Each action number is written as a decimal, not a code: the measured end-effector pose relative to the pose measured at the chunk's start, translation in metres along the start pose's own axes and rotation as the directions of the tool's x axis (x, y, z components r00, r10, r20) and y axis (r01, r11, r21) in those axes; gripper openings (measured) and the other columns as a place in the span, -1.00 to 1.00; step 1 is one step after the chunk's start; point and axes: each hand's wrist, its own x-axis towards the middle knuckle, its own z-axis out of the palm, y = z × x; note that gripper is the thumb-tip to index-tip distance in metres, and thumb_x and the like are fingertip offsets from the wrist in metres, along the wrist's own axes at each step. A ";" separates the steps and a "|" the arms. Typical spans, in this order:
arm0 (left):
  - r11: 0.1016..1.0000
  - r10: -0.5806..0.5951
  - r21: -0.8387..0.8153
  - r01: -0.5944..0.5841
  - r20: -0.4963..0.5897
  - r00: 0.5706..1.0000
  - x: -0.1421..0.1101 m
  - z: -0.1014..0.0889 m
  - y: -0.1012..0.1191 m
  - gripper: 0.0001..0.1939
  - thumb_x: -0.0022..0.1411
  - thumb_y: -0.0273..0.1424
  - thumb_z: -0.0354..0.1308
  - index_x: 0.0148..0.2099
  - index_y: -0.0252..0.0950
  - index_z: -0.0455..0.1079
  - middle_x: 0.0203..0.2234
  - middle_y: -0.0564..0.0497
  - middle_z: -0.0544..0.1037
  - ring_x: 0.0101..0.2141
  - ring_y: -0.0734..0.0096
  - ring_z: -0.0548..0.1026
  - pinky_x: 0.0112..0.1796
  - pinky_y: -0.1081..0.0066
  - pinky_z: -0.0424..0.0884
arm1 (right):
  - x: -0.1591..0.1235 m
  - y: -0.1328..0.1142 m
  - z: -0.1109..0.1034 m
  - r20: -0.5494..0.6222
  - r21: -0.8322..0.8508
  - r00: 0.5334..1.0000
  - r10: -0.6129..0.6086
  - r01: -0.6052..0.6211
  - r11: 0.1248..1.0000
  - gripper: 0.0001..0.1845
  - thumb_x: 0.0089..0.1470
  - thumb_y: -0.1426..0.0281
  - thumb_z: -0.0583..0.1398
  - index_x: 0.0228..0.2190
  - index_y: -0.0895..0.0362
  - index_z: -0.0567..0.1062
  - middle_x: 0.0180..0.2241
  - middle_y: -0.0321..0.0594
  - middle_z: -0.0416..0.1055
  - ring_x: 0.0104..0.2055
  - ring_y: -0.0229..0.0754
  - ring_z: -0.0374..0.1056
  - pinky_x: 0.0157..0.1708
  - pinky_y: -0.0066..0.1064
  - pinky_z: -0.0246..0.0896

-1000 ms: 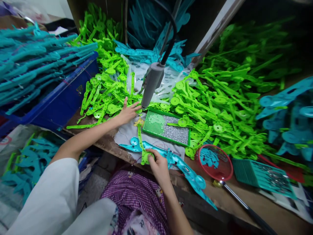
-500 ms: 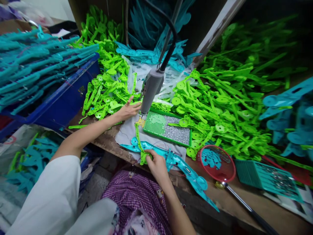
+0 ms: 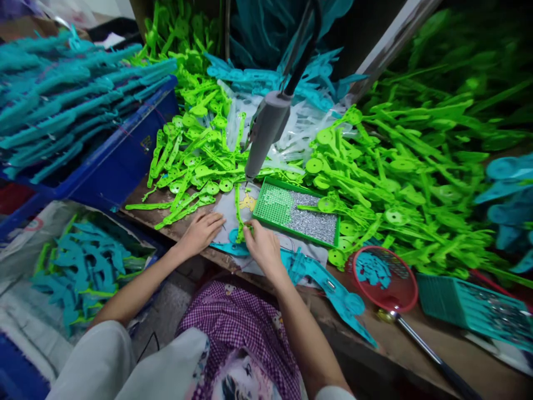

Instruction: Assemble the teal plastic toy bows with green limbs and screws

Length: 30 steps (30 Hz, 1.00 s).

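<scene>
My right hand (image 3: 263, 245) pinches the lower end of a slim green plastic arm (image 3: 237, 204), which points up toward the screwdriver tip. Beneath that hand, along the table edge, lies a long turquoise plastic hanger piece (image 3: 328, 283). My left hand (image 3: 202, 232) rests on the grey cloth (image 3: 222, 208), fingers stretched and close together; I see nothing held in it. Above the cloth hangs a grey electric screwdriver (image 3: 268, 130), bit downward. Right of it is a green tray (image 3: 338, 236) of small silvery metal pieces, with one green arm lying across it.
Green arms (image 3: 400, 166) are heaped at right and back left. A blue crate (image 3: 120, 161) of turquoise hangers stands left, above a lined bin (image 3: 25, 283). At right are a red strainer (image 3: 410, 272) with turquoise bits and a green slotted tray (image 3: 441, 300).
My left hand has come back from beside the screwdriver to the cloth's left edge. My right hand has raised the green arm toward the screwdriver tip. The view has shifted slightly.
</scene>
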 end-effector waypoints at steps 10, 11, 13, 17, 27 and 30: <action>0.987 -0.046 -0.154 0.033 -0.081 0.996 -0.007 -0.001 -0.007 -0.69 0.37 -0.29 0.03 0.09 -0.22 0.42 0.03 -0.10 0.52 0.09 0.28 0.42 0.17 0.13 0.14 | 0.027 0.012 -0.004 0.124 0.248 0.987 -0.098 0.065 0.966 -0.87 0.06 0.40 0.15 -0.35 0.14 0.51 -0.36 -0.22 0.54 -0.34 -0.22 0.40 -0.32 -0.43 0.15; 0.988 -0.049 -0.150 0.036 -0.083 0.995 -0.008 -0.001 -0.006 -0.70 0.37 -0.29 0.04 0.06 -0.21 0.44 0.02 -0.09 0.52 0.09 0.26 0.42 0.17 0.12 0.14 | 0.027 0.011 -0.002 0.129 0.257 0.985 -0.116 0.080 0.963 -0.88 0.06 0.39 0.17 -0.36 0.13 0.51 -0.37 -0.23 0.54 -0.35 -0.23 0.39 -0.33 -0.44 0.15; 0.990 -0.053 -0.135 0.041 -0.084 0.995 -0.008 -0.001 -0.005 -0.72 0.37 -0.30 0.02 0.02 -0.20 0.47 0.00 -0.08 0.53 0.08 0.26 0.42 0.18 0.11 0.12 | 0.026 0.009 0.001 0.161 0.210 0.976 -0.146 0.111 0.971 -0.89 0.06 0.38 0.19 -0.36 0.12 0.52 -0.37 -0.24 0.54 -0.34 -0.22 0.39 -0.32 -0.43 0.13; 0.990 -0.061 -0.131 0.051 -0.071 0.996 -0.007 0.000 -0.004 -0.74 0.37 -0.32 0.03 0.00 -0.18 0.48 0.00 -0.07 0.53 0.08 0.27 0.42 0.18 0.10 0.13 | 0.022 0.009 0.002 0.146 0.076 0.965 -0.217 0.208 0.975 -0.87 0.13 0.40 0.16 -0.32 0.12 0.52 -0.31 -0.19 0.54 -0.25 -0.19 0.40 -0.27 -0.41 0.10; 0.950 -0.146 -0.296 0.099 -0.139 0.980 -0.016 -0.008 0.007 -0.72 0.38 -0.29 0.01 0.01 -0.20 0.46 -0.10 -0.05 0.59 -0.03 0.30 0.49 0.08 0.17 0.20 | 0.030 0.009 -0.004 0.210 -0.089 0.925 -0.317 0.341 0.936 -0.88 0.17 0.41 0.15 -0.28 0.13 0.50 -0.27 -0.18 0.53 -0.25 -0.18 0.39 -0.29 -0.40 0.03; 0.958 -0.056 -0.285 0.041 -0.043 0.997 -0.028 -0.007 0.019 -0.71 0.33 -0.27 0.10 0.05 -0.18 0.45 -0.10 -0.05 0.59 -0.07 0.29 0.49 -0.01 0.23 0.25 | 0.027 0.005 -0.007 0.193 -0.159 0.930 -0.314 0.345 0.925 -0.86 0.20 0.42 0.12 -0.27 0.15 0.49 -0.24 -0.14 0.53 -0.21 -0.15 0.39 -0.26 -0.37 0.02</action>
